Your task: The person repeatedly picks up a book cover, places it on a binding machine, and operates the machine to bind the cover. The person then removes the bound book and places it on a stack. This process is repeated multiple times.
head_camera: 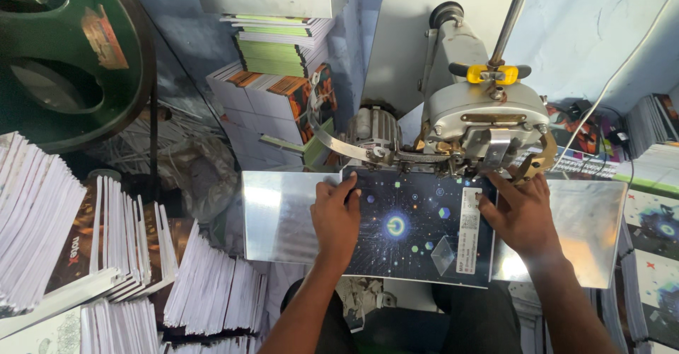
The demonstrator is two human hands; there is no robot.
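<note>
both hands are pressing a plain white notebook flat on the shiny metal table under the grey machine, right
Not quite. The head view shows the notebook has a dark cover with a starry pattern, not plain white. Otherwise right: the left hand and right hand press it flat on the metal table under the grey machine.

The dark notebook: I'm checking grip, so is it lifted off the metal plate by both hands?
No, the dark notebook lies flat on the metal plate, with the left hand and right hand pressing on it.

bindery workshop: stitching machine [481, 117] (belt-driven), notebook stacks [42, 219]
</note>
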